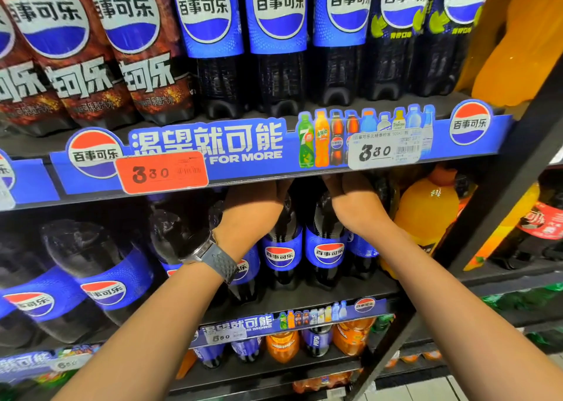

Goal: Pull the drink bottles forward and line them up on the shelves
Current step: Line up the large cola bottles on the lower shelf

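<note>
Blue-labelled cola bottles [281,256] standing back from the lip of the middle shelf [304,301], well behind the front-row bottles [100,278] further left. Both arms in under the price strip [243,156]. Left hand [253,210] up at the neck of one bottle, right hand [355,207] up at a neck further along, near the orange bottle [426,214]. Grip itself hidden behind the strip, so no telling how far open or closed: probably curled round the caps, but not shown. Best to take hold at the neck and slide rather than lift. Keep the bases flat, draw both forward together, stop level with the neighbours, labels facing out. Mind the knuckles under that overhanging strip.
</note>
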